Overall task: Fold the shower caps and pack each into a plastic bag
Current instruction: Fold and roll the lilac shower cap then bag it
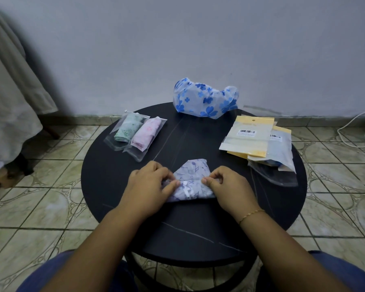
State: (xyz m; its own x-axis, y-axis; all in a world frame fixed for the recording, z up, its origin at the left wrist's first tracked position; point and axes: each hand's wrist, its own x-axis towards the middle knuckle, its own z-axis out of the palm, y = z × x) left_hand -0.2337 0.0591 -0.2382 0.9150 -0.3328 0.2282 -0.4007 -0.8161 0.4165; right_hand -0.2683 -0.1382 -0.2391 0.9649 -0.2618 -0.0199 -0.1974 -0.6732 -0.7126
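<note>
Purple-print shower cap [191,181] sits near the front edge of the round black table [198,228], centre, partly folded into a rough wedge. Left hand [151,184] has fingers curled, pinching the cap's left side; right hand [224,186] does the same on the right, thumb and fingertips nipping the film. It looks like thin plastic film: very light, limp, slippery, and likely to spring open from trapped air and the elastic hem. Best grip is probably at the folded edges and the gathered hem, pressing flat against the table to push air out before the next fold; pulling hard risks stretching or tearing it. Blue-flower shower cap [205,101] is at the back edge, puffed up and unfolded, so it's probably next. Two packed bags [135,134] lie at the left edge, one with a green roll, one pink, overlapping each other. Stack of empty bags [259,142] with yellow headers and barcode labels is at the right edge, and at least one clear bag hangs toward the rim. Nothing lies between the hands and the empty bags, so the reach is open. White cable [354,127] on the tiled floor to the right, curtain [11,91] far left; neither is in the way.
</note>
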